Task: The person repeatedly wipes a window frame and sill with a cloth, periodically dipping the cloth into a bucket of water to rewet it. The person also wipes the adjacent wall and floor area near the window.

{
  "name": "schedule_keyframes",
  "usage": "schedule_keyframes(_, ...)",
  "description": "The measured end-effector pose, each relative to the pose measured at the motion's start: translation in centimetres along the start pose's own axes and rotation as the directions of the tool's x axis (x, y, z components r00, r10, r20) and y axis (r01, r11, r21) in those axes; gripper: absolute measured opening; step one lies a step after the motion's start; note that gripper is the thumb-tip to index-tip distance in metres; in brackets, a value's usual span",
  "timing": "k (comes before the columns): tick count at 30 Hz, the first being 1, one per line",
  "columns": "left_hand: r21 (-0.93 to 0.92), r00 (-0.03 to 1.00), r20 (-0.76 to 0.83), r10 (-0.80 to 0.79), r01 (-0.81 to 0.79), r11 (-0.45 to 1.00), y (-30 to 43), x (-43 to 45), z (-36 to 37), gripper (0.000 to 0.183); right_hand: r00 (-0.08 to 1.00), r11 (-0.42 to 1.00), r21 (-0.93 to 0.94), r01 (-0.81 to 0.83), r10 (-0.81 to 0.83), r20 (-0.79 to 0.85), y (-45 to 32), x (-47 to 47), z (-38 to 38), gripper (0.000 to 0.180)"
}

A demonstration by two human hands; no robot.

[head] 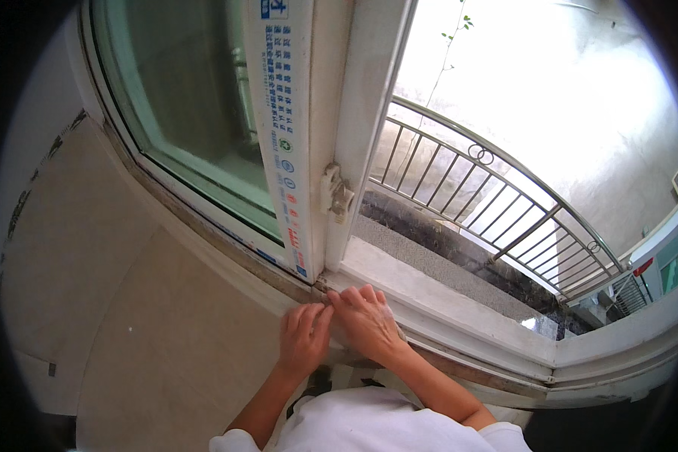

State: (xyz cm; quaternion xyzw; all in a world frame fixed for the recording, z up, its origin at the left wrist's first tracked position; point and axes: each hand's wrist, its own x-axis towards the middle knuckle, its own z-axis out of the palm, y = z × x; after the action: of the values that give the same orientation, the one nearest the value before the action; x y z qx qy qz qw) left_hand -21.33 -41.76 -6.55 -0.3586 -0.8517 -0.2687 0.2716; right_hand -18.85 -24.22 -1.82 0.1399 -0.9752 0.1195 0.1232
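Note:
My left hand [306,334] has its fingers bent down at the inner edge of the window frame's lower rail. Close beside it, my right hand [368,323] rests on the frame with curled fingers, and the fingertips of both hands nearly meet. A sliver of something pale [401,334] shows at the right wrist's far side; what it is cannot be told. Whether either hand pinches anything is hidden under the fingers. Just ahead stands a sliding window sash [294,169], its upright covered by a printed protective film. A white latch [337,193] sits on that upright.
The window's right part stands open above the white bottom track [474,333]. Outside runs a curved metal railing [497,181] over a ledge. Glass [186,113] fills the left sash. Beige wall panels [186,339] lie below the frame on the left.

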Motion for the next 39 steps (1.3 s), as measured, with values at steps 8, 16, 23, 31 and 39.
schedule_keyframes(8,-0.123,0.999,-0.013,-0.046,0.044,0.991,-1.6,-0.9,0.7,0.041,0.998,0.994,0.112,0.001,-0.008,0.059,-0.1,2.4,0.7,0.044)
schedule_keyframes(16,-0.011,0.99,0.138,-0.03,0.032,0.999,-2.3,1.5,0.3,0.044,0.999,0.992,0.123,-0.024,0.03,-0.044,-0.6,2.0,0.9,0.038)
schedule_keyframes(23,0.152,0.975,0.221,0.034,-0.069,0.986,-2.5,3.6,0.1,0.039,0.982,0.938,0.341,0.056,0.011,-0.191,-0.2,-5.1,-3.2,0.04)
schedule_keyframes(31,0.193,0.925,0.358,0.129,-0.208,0.959,-2.8,5.5,-0.2,0.036,0.619,0.601,0.224,-0.767,0.602,0.504,0.3,-23.5,-2.7,0.027)
schedule_keyframes(39,0.197,0.894,0.41,0.183,-0.283,0.939,-2.9,5.8,-0.8,0.033,0.206,0.263,0.016,-0.965,0.715,0.668,-0.9,-29.0,15.9,0.084)
